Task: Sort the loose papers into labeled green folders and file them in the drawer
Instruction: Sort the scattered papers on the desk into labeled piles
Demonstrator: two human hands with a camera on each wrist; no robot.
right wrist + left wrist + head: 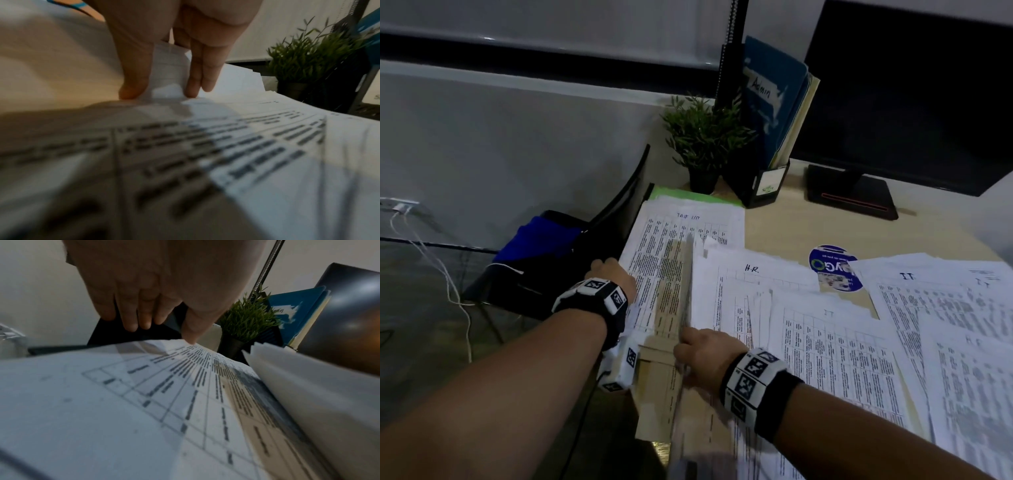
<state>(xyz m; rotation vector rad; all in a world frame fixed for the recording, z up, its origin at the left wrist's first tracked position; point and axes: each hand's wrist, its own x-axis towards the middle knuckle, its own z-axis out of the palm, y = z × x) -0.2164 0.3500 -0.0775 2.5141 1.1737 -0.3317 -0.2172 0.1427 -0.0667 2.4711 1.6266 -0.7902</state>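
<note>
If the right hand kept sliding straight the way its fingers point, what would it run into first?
Probably the raised edge of the paper stack that the right hand already touches; further along that line stands the potted plant, though depth is hard to judge.
</note>
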